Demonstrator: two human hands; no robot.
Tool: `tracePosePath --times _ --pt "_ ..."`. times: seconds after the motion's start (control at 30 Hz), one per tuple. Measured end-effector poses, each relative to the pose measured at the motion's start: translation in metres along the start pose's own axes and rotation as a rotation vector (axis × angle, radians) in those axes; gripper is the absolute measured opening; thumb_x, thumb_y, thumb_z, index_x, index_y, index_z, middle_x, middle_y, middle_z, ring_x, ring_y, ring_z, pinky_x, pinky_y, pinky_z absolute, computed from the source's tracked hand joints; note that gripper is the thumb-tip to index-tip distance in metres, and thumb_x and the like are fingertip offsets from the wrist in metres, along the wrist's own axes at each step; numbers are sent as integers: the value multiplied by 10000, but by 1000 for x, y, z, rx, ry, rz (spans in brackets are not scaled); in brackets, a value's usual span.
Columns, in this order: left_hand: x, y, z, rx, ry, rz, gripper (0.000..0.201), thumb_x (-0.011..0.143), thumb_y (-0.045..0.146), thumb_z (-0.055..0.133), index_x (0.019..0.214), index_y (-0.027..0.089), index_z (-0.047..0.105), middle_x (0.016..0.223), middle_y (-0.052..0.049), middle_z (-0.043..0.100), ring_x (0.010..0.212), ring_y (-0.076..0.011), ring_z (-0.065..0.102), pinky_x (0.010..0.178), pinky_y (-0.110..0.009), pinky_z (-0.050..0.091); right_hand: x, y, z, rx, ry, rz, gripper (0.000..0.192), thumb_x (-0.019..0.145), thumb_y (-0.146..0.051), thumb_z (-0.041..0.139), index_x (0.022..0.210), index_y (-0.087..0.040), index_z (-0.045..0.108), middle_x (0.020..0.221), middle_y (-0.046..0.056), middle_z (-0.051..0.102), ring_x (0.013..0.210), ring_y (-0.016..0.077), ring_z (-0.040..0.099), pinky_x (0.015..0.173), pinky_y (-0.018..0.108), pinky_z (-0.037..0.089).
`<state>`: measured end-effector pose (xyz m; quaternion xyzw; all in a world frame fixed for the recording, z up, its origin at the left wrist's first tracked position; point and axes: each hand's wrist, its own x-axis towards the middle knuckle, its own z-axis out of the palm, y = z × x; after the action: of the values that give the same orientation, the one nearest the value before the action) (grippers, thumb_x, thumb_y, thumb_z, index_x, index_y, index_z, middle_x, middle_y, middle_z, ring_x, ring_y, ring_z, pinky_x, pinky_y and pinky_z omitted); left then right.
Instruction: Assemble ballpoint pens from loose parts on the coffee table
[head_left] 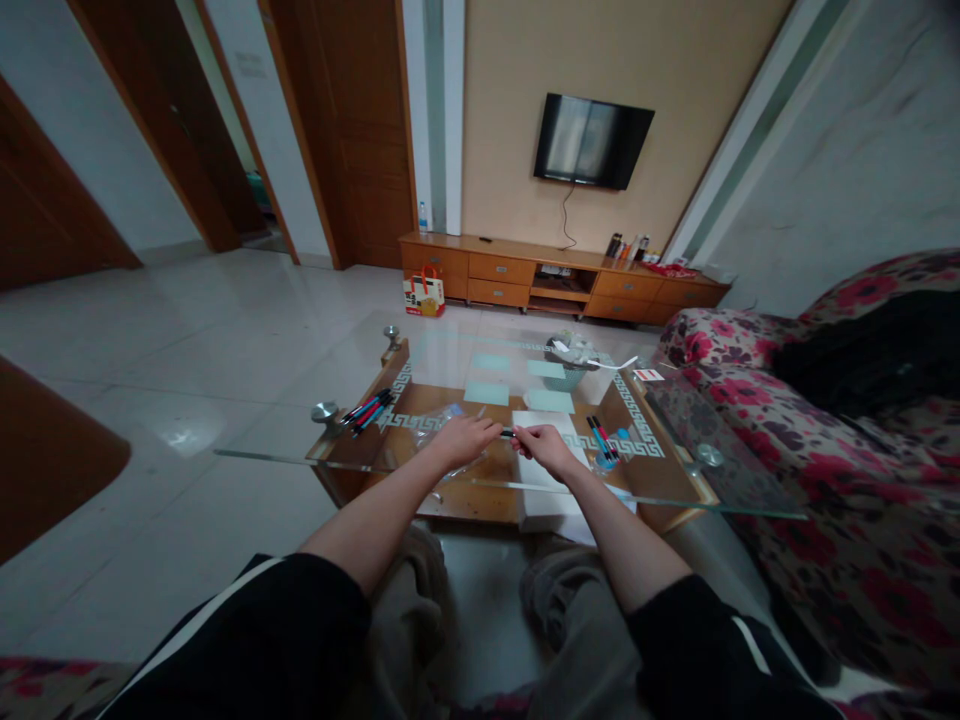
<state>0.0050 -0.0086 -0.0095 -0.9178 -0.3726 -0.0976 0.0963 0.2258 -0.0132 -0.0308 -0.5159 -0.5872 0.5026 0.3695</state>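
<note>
Both hands meet above the near part of a glass-topped coffee table (247, 455). Between them is a short dark pen (508, 433). My left hand (469, 440) is closed around its left end, and the fingertips of my right hand (545, 447) pinch the other end. Most of the pen is hidden by the fingers. A bunch of pens in black, red and blue (367, 410) lies on the glass to the left. To the right of my right hand lie a few more red, blue and black pens (602, 438).
A white box (544, 508) shows under the glass. A bowl (564, 375) sits towards the table's far side. A flowered sofa (780, 400) stands at the right. Beyond, a gift bag (424, 296) rests on the floor before a long wooden cabinet (499, 270).
</note>
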Motion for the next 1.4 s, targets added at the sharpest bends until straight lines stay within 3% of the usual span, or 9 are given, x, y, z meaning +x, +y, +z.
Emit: tracePosePath --times 0.67,1.17,1.4 --pt "0 1 -1 -39 -46 -2 175 944 215 536 1112 212 583 1014 -84 675 883 -227 673 695 -307 485 2 7 -6 41 -33 -28 525 770 -627 689 716 -106 730 655 65 673 570 119 548 509 222 430" --pt "0 -1 6 -71 -88 -23 216 905 256 603 1120 232 595 1010 -76 669 878 -225 674 729 -308 489 -5 -5 -9 50 -78 37 482 710 -584 761 701 -102 737 611 45 650 546 104 518 499 218 395" --pt "-1 0 3 -98 -91 -27 193 935 220 534 1115 235 604 1000 -80 670 865 -222 671 728 -311 488 -7 -9 -6 31 -71 17 469 720 -573 751 678 -106 728 594 36 635 541 101 508 502 217 392"
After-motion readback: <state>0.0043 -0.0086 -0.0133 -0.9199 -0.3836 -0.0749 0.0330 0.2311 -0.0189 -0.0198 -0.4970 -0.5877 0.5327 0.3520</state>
